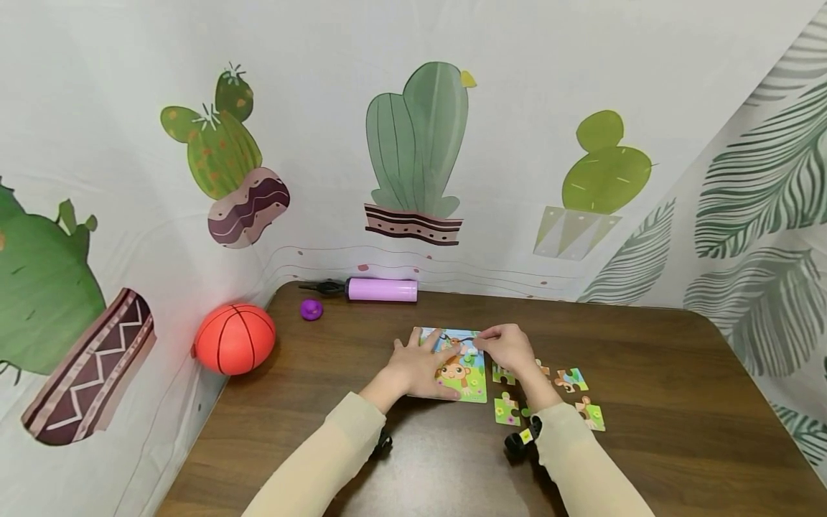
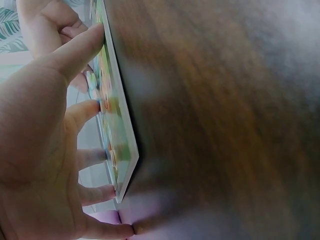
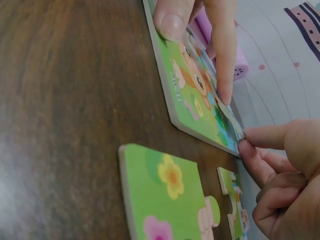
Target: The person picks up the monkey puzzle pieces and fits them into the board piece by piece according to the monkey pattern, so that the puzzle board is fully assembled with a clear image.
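Observation:
A monkey jigsaw puzzle board (image 1: 477,389) lies flat on the table. My left hand (image 1: 416,368) is spread across its left part, fingers apart, the thumb near the lower edge. In the left wrist view that hand (image 2: 40,140) reaches over the board's edge (image 2: 129,165), with one fingertip on the tabletop beyond it. At the board's upper right, my right hand (image 1: 510,348) pinches a puzzle piece (image 3: 231,120) between thumb and finger. The piece sits tilted over the board, and a left finger touches it too. Part of the picture is hidden under the left hand.
Right of the board lie several loose puzzle pieces: a flowered one (image 1: 507,411), a blue-and-green one (image 1: 572,379) and another (image 1: 593,415). At the back stand out a purple hand pump (image 1: 382,289) and a purple ring-shaped object (image 1: 311,309). A red ball (image 1: 235,339) is at the left edge.

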Demonstrator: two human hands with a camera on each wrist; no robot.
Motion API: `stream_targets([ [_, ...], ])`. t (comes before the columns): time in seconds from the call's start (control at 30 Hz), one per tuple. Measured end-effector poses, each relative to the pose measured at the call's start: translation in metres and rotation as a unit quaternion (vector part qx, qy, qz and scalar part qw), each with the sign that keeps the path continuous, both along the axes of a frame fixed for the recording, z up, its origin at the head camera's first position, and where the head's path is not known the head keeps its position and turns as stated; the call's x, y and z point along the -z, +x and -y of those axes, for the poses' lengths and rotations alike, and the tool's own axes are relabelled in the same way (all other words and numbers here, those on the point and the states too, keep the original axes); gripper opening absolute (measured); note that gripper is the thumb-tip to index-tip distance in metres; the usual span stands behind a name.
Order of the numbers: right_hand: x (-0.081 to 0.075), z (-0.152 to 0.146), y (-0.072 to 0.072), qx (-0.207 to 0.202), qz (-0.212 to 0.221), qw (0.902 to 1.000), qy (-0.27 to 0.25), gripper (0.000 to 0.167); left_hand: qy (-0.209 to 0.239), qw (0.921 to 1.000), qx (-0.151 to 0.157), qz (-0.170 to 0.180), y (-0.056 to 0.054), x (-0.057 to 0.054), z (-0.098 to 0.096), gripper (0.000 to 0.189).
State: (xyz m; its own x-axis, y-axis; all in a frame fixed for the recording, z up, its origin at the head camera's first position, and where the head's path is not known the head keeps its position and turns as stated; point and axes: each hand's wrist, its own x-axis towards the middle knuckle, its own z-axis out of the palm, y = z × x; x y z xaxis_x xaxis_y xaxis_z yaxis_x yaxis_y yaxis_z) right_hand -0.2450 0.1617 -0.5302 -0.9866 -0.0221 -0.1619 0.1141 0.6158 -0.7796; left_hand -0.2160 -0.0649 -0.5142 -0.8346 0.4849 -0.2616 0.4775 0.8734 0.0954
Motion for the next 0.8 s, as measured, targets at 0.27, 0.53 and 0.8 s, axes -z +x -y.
stream_targets([
  [0.27,0.001,-0.002,0.000,-0.004,-0.008,1.0000,-0.001,0.022,-0.003,1.0000,-0.001,0.002,-0.001,0.000,0.000,0.096],
  [0.53,0.002,-0.010,0.003,-0.006,-0.011,0.9998,-0.012,0.021,0.007,1.0000,0.003,0.004,-0.001,0.003,0.002,0.095],
  [0.8,0.001,-0.035,0.010,-0.001,-0.022,0.9997,-0.010,0.022,0.041,0.9990,0.014,0.011,-0.001,0.006,0.007,0.084],
])
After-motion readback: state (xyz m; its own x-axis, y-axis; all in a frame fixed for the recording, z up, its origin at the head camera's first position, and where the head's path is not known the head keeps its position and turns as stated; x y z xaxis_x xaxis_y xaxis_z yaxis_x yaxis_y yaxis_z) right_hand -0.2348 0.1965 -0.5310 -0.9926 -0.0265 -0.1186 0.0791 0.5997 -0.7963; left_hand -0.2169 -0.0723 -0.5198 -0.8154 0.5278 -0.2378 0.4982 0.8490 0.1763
